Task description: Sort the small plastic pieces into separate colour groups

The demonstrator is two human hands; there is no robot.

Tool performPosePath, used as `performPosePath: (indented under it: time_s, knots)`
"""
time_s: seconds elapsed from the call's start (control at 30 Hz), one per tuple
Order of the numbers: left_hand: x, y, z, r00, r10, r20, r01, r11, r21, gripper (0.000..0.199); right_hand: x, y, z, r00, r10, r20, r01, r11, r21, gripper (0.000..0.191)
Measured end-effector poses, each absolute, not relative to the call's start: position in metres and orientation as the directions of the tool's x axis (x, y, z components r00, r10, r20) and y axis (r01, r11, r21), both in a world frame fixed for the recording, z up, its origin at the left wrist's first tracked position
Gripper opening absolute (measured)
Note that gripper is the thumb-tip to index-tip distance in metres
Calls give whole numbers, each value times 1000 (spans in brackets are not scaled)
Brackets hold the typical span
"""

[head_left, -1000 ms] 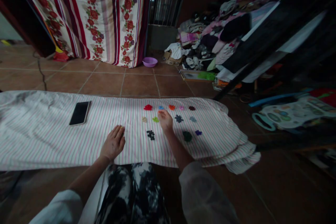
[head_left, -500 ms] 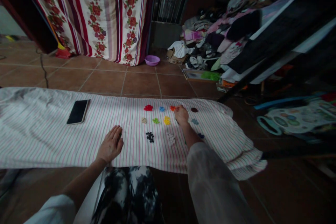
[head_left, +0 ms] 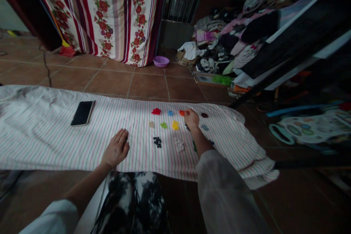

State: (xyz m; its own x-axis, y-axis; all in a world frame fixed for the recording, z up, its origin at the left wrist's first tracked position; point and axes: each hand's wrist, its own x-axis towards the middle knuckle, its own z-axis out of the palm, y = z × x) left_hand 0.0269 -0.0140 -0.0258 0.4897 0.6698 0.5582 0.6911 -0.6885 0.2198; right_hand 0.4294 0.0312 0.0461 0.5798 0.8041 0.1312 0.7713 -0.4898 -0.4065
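Small coloured pieces lie sorted by colour in little piles on a striped cloth (head_left: 137, 153). My right hand (head_left: 192, 119) reaches to the back row, fingers bent together at the edge of the orange pile (head_left: 182, 113); whatever is between the fingertips is too small to make out. Near it are the yellow pile (head_left: 175, 125), the blue pile (head_left: 170, 113) and the dark brown pile (head_left: 204, 115). My forearm partly covers a green pile (head_left: 195, 146). My left hand (head_left: 116, 149) rests flat on the cloth, fingers stretched out, left of the black pile (head_left: 157, 142).
A phone (head_left: 82, 113) lies on the cloth at the left. Beyond the cloth, a purple basin (head_left: 161, 61) stands on the tiled floor near a flowered curtain (head_left: 117, 14). Heaped clothes (head_left: 219, 40) fill the back right.
The view has shifted slightly. My right hand stays by the orange pile, its fingers still drawn together, and my left hand keeps its place on the cloth.
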Motion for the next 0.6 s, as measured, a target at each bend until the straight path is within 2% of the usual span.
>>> performPosePath:
  time_s: [0.2,0.4,0.5,0.6]
  knots:
    - [28,-15,-27,446,717,535,693,-655,300,58,385,18,43,470,855,218,758,-265,-596,26]
    - [27,-14,-29,388,777,495,703,-597,385,52,280,-14,28,125,947,297,619,160,-769,22]
    - [24,-11,-32,299,806,510,713,-544,442,48,230,-27,22,-1,959,285,589,231,-775,22]
    - [22,-10,-33,171,841,514,734,-456,503,38,194,-34,18,-46,974,221,635,199,-746,24]
